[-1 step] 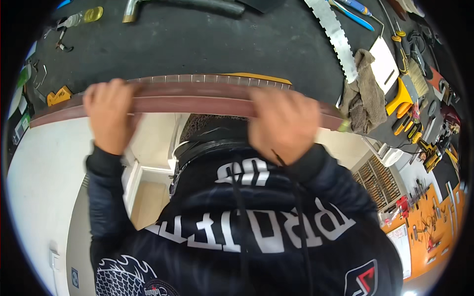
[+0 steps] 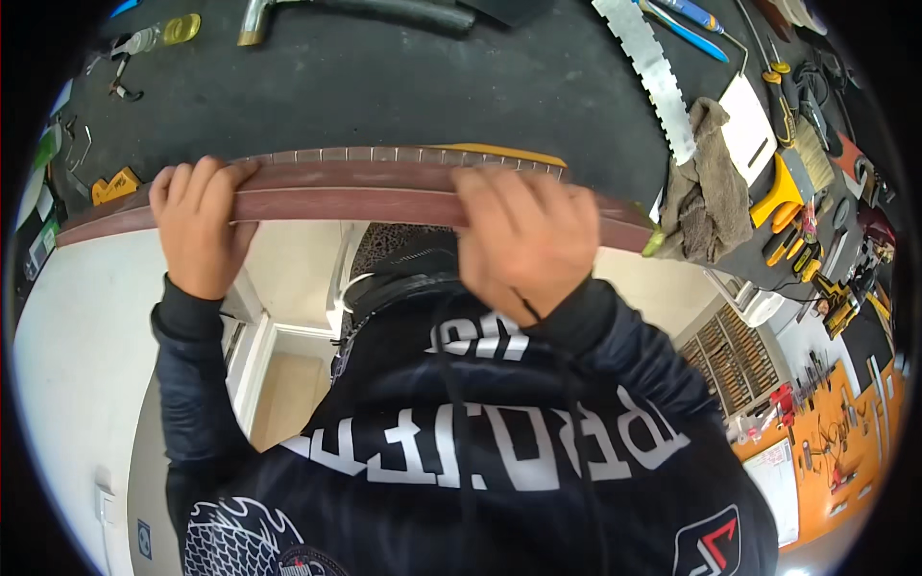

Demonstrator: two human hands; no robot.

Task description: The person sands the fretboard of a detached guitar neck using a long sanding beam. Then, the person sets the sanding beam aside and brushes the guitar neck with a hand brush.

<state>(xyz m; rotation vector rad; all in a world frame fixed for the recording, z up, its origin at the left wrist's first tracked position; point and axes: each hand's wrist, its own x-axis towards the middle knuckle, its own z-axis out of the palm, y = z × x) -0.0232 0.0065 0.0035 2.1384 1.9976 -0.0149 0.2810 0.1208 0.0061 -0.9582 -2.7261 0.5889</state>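
Observation:
A long reddish-brown bar (image 2: 346,205) with a flat top and front face lies across the dark bench's near edge. My left hand (image 2: 199,228) grips it toward its left end, fingers over the top and thumb down the front. Right of the middle, my right hand (image 2: 528,235) wraps over the same bar, its thumb side slightly blurred. Just behind the bar shows a dark strip with metal frets (image 2: 336,154), like a guitar fingerboard, mostly hidden. A yellow edge (image 2: 523,156) peeks out behind the frets. Greenish-yellow material (image 2: 655,242) covers the bar's right tip.
A notched metal straightedge (image 2: 648,72) and a crumpled brown rag (image 2: 715,187) lie right of the bar. Beyond them are a white plate (image 2: 747,120) and several yellow-handled tools (image 2: 786,182). A hammer-like tool (image 2: 403,10) and a yellow bottle (image 2: 181,29) lie at the far side.
Both my hands have shifted left, the right one more. The bar's right tip has slid a little left with them. My grip on the bar stays the same.

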